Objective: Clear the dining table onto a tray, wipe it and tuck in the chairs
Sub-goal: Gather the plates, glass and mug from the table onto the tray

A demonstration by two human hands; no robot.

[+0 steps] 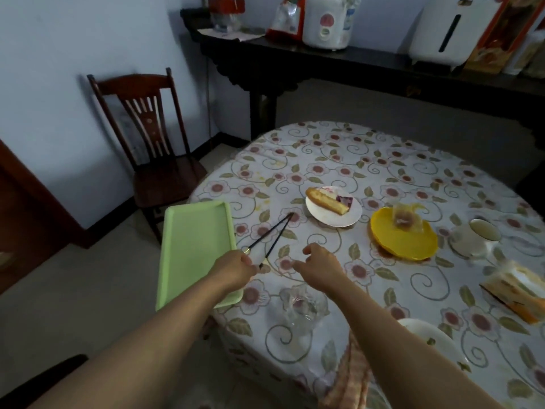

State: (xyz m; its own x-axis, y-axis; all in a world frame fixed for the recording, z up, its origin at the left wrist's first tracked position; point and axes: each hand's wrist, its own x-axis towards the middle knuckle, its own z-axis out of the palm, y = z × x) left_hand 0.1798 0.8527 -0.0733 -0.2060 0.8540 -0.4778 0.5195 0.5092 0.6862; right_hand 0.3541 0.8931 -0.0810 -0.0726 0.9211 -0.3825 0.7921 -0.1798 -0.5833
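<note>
One round dining table under a flower-printed cloth [383, 160] fills the right of the frame; nothing has yet been loaded on the pale green rectangular plastic tray [194, 246] at its left edge, left of centre. A pair of thin black chopsticks [274, 233] is pinched at its near end by the closed fingers of the left hand [236, 268]. Its long axis runs up and right, tips toward the white plate; the tray lies immediately left. The right hand [317, 265] is held half-open over the cloth, empty.
</note>
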